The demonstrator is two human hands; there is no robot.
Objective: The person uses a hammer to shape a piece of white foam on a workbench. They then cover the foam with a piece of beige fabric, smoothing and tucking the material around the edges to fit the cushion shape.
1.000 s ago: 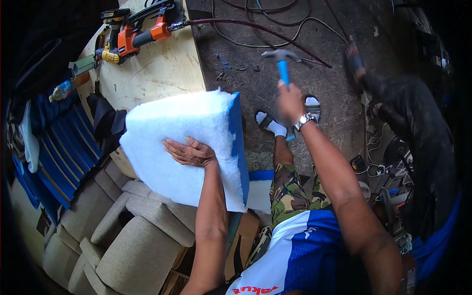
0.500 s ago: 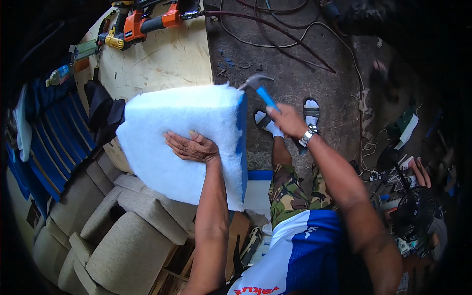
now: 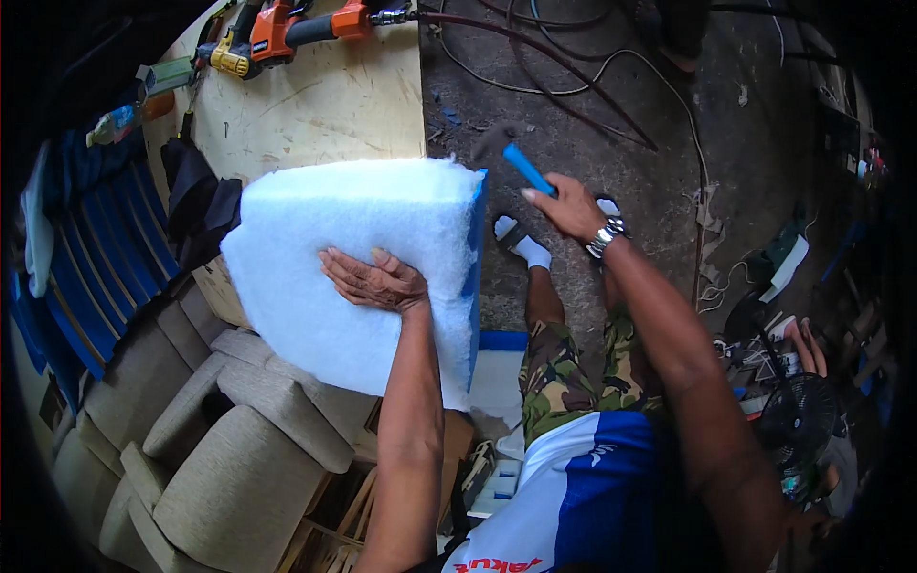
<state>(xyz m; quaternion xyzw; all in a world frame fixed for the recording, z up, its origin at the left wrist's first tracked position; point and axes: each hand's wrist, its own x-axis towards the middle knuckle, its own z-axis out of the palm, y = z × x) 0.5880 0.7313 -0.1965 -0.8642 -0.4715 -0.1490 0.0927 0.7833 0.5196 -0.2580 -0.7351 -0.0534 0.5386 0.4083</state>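
Note:
My left hand (image 3: pixel 374 280) lies flat, fingers stretched out, on a thick block covered in fluffy white padding (image 3: pixel 306 325). A blue panel (image 3: pixel 475 277) lines the block's right side, with padding fibres along its edge. Closed round the blue handle of a claw hammer (image 3: pixel 527 170) is my right hand (image 3: pixel 573 210), a metal watch on that wrist. The hammer's head is in the air just right of the block's far corner, apart from it and a little blurred.
The block rests on a plywood tabletop (image 3: pixel 334 115) with an orange pneumatic tool (image 3: pixel 310 29) and a yellow-black tool (image 3: pixel 231 55). Grey sofa cushions (image 3: pixel 224 477) are stacked at lower left. Hoses (image 3: pixel 573 72) cross the floor. A black fan (image 3: pixel 800 420) stands right; a person's foot (image 3: pixel 680 59) shows at the far side.
The hammer head has come away from the block's far right corner, moving up and to the right with my right hand. My left hand stays on the padding.

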